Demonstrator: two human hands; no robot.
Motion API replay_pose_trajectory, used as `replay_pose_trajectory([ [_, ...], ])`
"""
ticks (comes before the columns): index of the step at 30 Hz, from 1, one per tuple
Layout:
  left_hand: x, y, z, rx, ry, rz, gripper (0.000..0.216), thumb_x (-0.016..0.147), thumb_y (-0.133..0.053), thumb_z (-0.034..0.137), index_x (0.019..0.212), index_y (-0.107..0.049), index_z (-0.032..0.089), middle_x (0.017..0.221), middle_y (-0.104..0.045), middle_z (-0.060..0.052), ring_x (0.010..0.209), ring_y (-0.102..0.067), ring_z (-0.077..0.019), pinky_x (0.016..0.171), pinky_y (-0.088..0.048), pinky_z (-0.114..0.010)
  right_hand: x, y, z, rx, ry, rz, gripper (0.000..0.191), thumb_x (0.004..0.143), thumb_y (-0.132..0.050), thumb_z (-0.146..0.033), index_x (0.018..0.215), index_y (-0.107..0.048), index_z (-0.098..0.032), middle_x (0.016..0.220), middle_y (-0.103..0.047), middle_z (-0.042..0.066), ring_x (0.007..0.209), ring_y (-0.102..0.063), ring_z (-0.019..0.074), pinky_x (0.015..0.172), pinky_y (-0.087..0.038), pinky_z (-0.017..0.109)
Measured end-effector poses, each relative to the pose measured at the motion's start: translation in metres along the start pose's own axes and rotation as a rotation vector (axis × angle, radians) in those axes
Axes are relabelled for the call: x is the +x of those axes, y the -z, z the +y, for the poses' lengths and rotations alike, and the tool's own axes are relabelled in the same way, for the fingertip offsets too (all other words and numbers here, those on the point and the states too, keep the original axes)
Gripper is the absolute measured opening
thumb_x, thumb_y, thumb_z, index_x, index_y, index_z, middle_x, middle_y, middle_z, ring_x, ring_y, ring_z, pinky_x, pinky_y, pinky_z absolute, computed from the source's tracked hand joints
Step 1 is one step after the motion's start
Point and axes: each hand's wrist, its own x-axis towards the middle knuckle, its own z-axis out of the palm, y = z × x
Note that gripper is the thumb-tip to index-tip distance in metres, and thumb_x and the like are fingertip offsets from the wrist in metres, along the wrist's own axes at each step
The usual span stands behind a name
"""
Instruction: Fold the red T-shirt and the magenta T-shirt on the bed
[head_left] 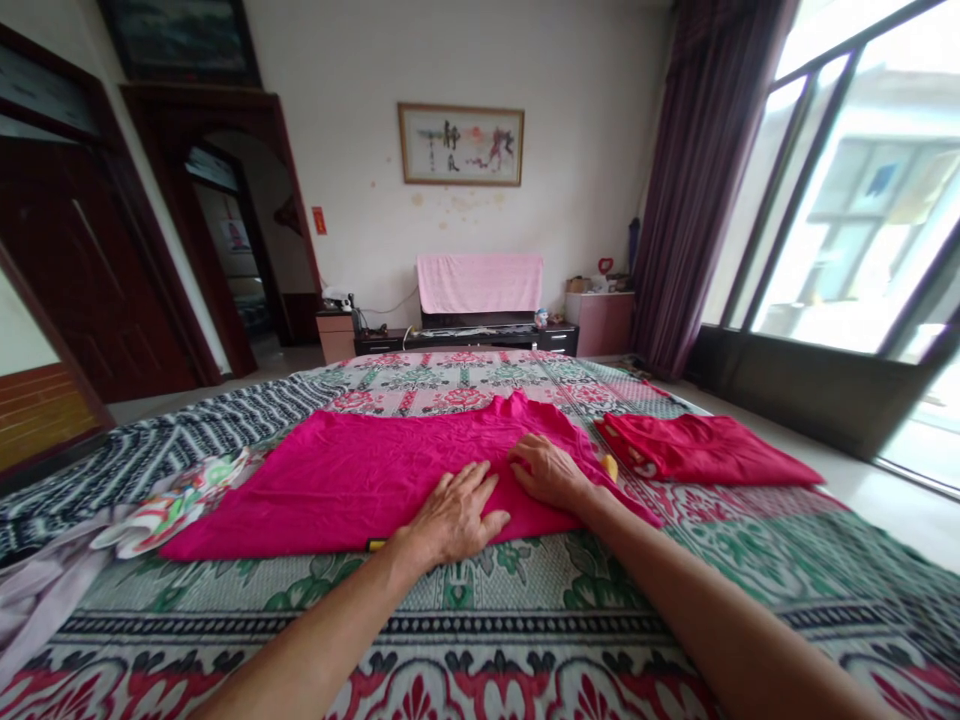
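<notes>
Both hands lie flat and open on the pink cloth (337, 480), left hand (454, 515) near, right hand (547, 470) farther right, gripping nothing; pressing sideways could wrinkle it against the patterned bedspread (525, 600)

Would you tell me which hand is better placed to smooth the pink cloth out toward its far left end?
Probably the left hand. It lies flat on the pink cloth nearer that end, with open fabric beyond it. The right hand presses the cloth's right edge, beside the red garment.
</notes>
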Motion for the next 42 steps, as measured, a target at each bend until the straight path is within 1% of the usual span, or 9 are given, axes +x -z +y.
replay_pose_trajectory([
  [3,0.000,-0.002,-0.001,0.000,0.000,0.000,0.066,0.088,-0.030,0.055,0.140,-0.036,0.015,0.151,-0.024,-0.012,0.139,-0.022,-0.0290,0.111,-0.020,-0.052,-0.001,-0.003,0.002,0.050,-0.047,0.028,0.018,0.081,-0.050,-0.017,0.089,-0.066,-0.016,0.086,-0.062,0.006,0.082,-0.056,0.0149,0.077,-0.042,0.026],
  [7,0.001,-0.004,-0.004,0.001,-0.001,0.000,0.067,0.088,-0.029,0.056,0.141,-0.036,0.016,0.151,-0.024,-0.011,0.139,-0.022,-0.0287,0.111,-0.021,-0.052,-0.001,-0.004,0.006,0.103,-0.038,0.076,0.017,0.082,-0.049,-0.019,0.086,-0.066,-0.017,0.084,-0.063,0.005,0.080,-0.057,0.0153,0.075,-0.043,0.026],
  [11,0.003,-0.006,-0.006,0.002,-0.013,0.019,0.067,0.087,-0.028,0.057,0.141,-0.036,0.017,0.151,-0.024,-0.011,0.139,-0.022,-0.0284,0.111,-0.020,-0.052,-0.001,-0.007,0.009,0.131,-0.028,0.099,0.022,0.086,-0.045,-0.024,0.083,-0.066,-0.017,0.082,-0.063,0.005,0.078,-0.056,0.0151,0.073,-0.043,0.026],
  [23,0.001,-0.004,-0.005,-0.040,-0.029,0.054,0.071,0.085,-0.029,0.060,0.140,-0.036,0.016,0.151,-0.027,-0.012,0.137,-0.025,-0.0301,0.110,-0.022,-0.055,0.001,-0.008,0.013,0.119,-0.014,0.064,0.030,0.089,-0.039,-0.033,0.084,-0.066,-0.018,0.083,-0.063,0.006,0.077,-0.057,0.0165,0.074,-0.044,0.028],
  [29,0.000,-0.001,-0.004,-0.071,-0.020,0.034,0.072,0.085,-0.030,0.061,0.141,-0.033,0.017,0.151,-0.025,-0.012,0.137,-0.025,-0.0296,0.111,-0.021,-0.054,0.002,-0.010,0.017,0.109,0.002,0.045,0.029,0.089,-0.038,-0.032,0.085,-0.064,-0.020,0.084,-0.064,0.006,0.079,-0.058,0.0168,0.074,-0.044,0.028],
  [42,0.000,-0.001,-0.005,-0.063,-0.021,0.037,0.071,0.084,-0.028,0.062,0.139,-0.036,0.018,0.151,-0.026,-0.011,0.136,-0.027,-0.0299,0.109,-0.023,-0.055,0.003,-0.014,0.021,0.116,0.019,0.059,0.027,0.089,-0.039,-0.032,0.085,-0.063,-0.019,0.085,-0.064,0.006,0.080,-0.058,0.0171,0.075,-0.045,0.030],
])
